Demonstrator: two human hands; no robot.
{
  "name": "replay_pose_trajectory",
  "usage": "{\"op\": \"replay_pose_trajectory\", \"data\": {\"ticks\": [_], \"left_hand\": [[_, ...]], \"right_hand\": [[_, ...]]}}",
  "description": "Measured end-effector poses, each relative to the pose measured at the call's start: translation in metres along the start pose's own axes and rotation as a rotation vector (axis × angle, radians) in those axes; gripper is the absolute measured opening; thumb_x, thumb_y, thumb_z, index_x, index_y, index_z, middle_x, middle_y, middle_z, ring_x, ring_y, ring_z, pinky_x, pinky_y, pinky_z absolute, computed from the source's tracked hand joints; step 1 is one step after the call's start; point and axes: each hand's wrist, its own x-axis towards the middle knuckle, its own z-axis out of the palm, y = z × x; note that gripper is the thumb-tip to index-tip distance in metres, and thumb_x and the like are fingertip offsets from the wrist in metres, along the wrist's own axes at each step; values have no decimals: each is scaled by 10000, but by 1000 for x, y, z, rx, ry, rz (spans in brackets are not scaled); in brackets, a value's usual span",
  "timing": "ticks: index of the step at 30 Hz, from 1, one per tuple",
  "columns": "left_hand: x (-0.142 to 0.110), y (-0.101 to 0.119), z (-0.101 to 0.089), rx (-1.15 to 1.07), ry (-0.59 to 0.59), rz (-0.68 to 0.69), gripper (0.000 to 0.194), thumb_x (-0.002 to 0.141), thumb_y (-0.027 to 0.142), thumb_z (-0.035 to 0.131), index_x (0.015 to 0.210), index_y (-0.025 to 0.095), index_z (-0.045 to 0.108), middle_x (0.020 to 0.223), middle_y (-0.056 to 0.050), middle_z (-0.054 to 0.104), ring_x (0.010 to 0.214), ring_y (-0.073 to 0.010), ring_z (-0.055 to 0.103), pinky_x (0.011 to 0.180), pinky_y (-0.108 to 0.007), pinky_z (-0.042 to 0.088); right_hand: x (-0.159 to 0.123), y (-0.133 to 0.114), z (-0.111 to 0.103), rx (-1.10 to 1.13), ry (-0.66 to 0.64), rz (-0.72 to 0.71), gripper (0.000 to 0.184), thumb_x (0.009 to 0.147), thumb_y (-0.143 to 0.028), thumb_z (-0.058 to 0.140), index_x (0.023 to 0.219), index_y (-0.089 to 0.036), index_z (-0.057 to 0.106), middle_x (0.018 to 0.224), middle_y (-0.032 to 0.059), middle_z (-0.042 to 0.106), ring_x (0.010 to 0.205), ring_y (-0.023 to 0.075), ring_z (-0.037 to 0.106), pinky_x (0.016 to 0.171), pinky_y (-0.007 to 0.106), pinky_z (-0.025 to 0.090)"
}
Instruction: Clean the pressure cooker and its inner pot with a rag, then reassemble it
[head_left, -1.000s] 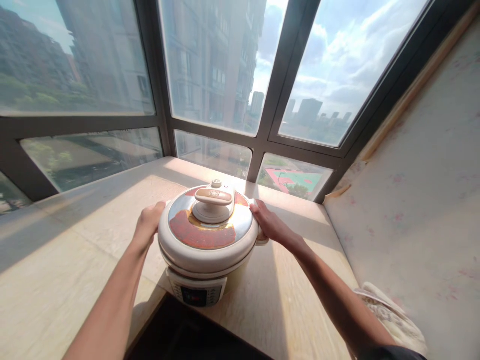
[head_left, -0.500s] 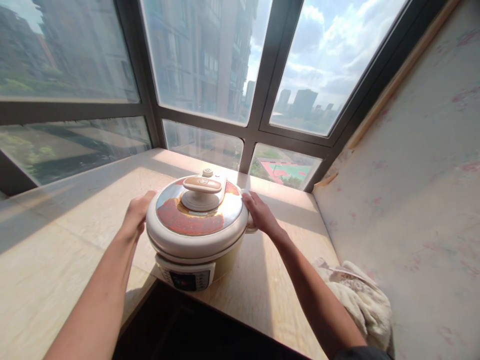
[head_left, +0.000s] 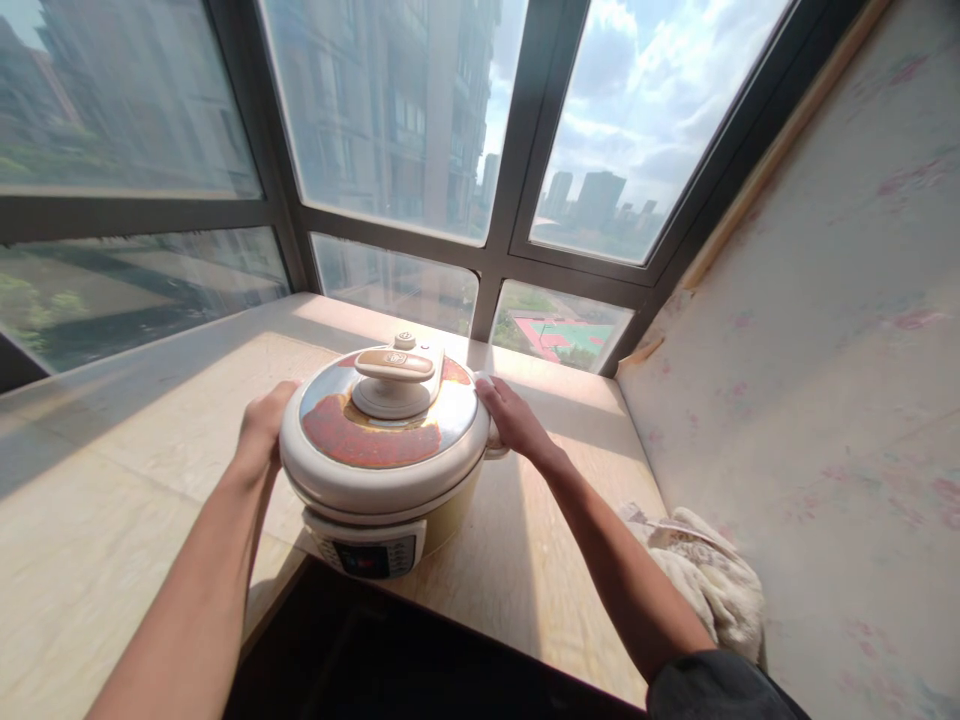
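Note:
An electric pressure cooker [head_left: 386, 490], cream-coloured with a shiny, red-patched lid and a tan top handle [head_left: 395, 365], is upright at the front edge of the stone sill. Its dark control panel [head_left: 371, 557] faces me. My left hand [head_left: 264, 425] is closed at the cooker's left side; its fingertips are hidden behind the body. On the right, my right hand [head_left: 514, 412] grips the side handle [head_left: 495, 440], thumb near the lid rim. The lid is on.
The pale stone sill [head_left: 127, 490] runs around the cooker to large framed windows [head_left: 397, 130]. A crumpled beige cloth [head_left: 712, 580] lies at the right by the floral-papered wall [head_left: 847, 380]. Below the sill's front edge is a dark area [head_left: 390, 660].
The whole view has shifted slightly, so the cooker, hands and windows appear a little further left. Both hands keep their hold on the cooker. More of the dark right sleeve shows.

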Motion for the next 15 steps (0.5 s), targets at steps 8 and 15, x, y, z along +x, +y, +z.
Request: {"op": "replay_pose_trajectory", "data": {"ticks": [8, 15], "left_hand": [[-4, -8, 10, 109, 47, -59, 172, 741, 262, 594, 612, 191, 505, 591, 40, 450, 656, -141, 399, 521, -274, 305], [-5, -19, 49, 117, -72, 22, 177, 789, 313, 525, 660, 221, 447, 604, 35, 417, 647, -147, 381, 507, -280, 303]], "right_hand": [[-7, 13, -14, 21, 25, -31, 567, 1012, -660, 396, 1241, -230, 686, 1221, 73, 745, 1148, 278, 652, 1025, 403, 479], [-32, 30, -47, -47, 69, -16, 590, 1017, -682, 367, 1183, -212, 682, 1157, 88, 759, 1096, 290, 668, 994, 412, 493]]}}
